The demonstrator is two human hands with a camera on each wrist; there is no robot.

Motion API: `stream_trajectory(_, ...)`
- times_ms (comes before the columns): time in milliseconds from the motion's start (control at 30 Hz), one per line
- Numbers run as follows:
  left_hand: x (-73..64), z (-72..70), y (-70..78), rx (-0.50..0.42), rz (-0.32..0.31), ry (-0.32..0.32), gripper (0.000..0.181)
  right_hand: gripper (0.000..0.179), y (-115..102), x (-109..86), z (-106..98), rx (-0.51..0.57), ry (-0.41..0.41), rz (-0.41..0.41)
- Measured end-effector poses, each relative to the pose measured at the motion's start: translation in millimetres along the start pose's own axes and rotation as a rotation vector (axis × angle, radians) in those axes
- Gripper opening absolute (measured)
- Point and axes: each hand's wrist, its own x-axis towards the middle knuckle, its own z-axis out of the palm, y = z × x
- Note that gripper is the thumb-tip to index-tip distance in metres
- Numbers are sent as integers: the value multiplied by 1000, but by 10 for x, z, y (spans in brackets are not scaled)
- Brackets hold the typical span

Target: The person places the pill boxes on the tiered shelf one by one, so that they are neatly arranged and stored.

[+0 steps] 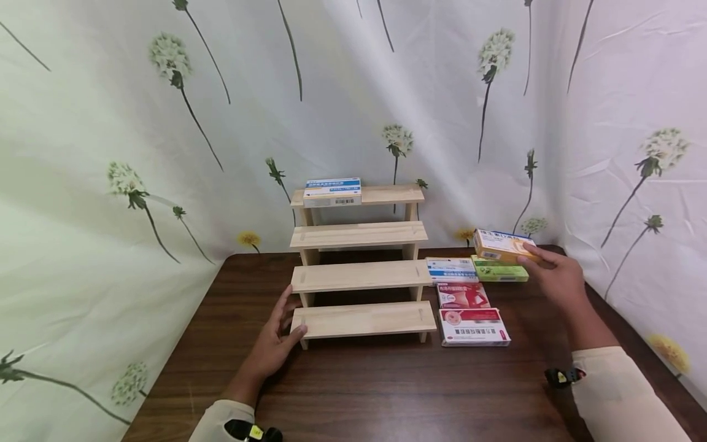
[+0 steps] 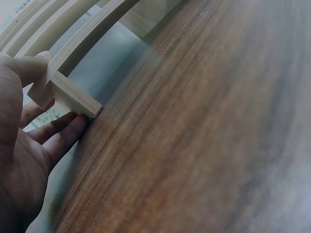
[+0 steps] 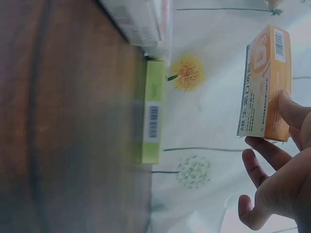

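Observation:
My right hand [image 1: 555, 279] pinches an orange and white medicine box [image 1: 501, 245] by its right end, raised over the green box [image 1: 505, 270] at the table's back right. In the right wrist view the thumb lies along the orange side of this box, the other fingers spread beneath. My left hand [image 1: 276, 341] holds the left end of a stepped wooden rack [image 1: 361, 319]. The left wrist view shows its thumb on the lowest board and fingertips against the leg. A blue and white box [image 1: 332, 193] lies on the left part of the top step.
Right of the rack lie a blue and white box [image 1: 452, 270], a red box [image 1: 463, 296] and a red and white box [image 1: 475, 327]. All stand on a dark wooden table [image 1: 386, 393]. A flower-printed cloth [image 1: 342, 80] hangs behind and at the sides.

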Motion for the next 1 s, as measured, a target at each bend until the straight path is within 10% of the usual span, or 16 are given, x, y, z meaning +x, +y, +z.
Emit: stream_trajectory(1000, 4, -1, 8, -3, -7, 2, 92, 62, -994, 344, 220, 97, 100, -201)
